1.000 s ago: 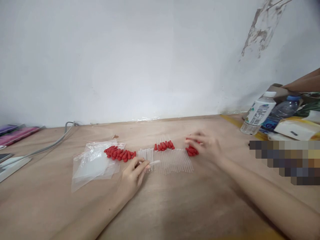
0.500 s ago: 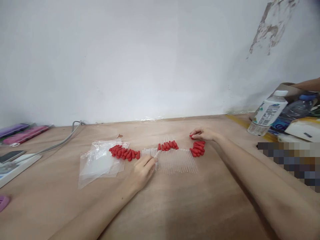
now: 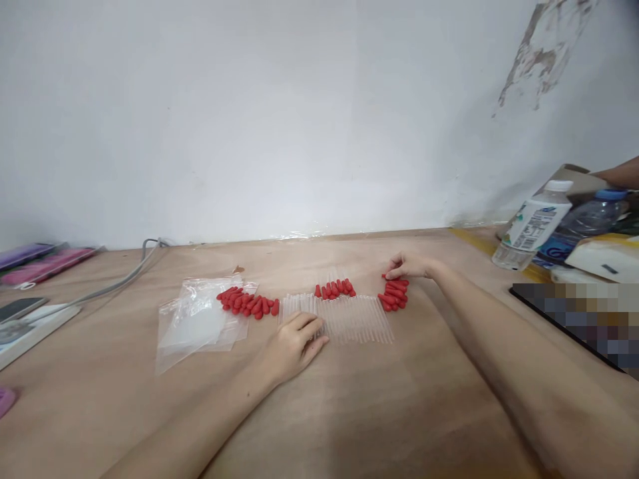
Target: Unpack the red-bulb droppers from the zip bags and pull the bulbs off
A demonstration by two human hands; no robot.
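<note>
A row of clear thin tubes [image 3: 357, 319] lies side by side on the wooden table. My left hand [image 3: 294, 342] rests over the left part of this row, its thumb and fingers apart, with nothing visibly gripped. Several red rubber dropper bulbs [image 3: 335, 288] sit at the far ends of tubes behind the row. To the right is a small heap of red bulbs [image 3: 395, 295]. Just beyond that heap, my right hand [image 3: 405, 266] pinches one red dropper bulb [image 3: 384, 275] between thumb and fingers. Another pile of red bulbs [image 3: 247, 303] is left of the tubes.
Clear zip bags [image 3: 192, 326] lie partly beneath the left bulbs. Far left are a grey cable [image 3: 120, 283], a phone [image 3: 22, 309] and pink and purple packs [image 3: 50, 265]. Bottles [image 3: 534, 226] stand at right, near a dark-edged blurred-out device [image 3: 574, 326]. Another person's arm [image 3: 622, 174] shows behind them.
My left hand has let go of a thin tube, shifted slightly right and spread its fingers over the row. The right hand stays near the right heap, still pinching a red bulb.
</note>
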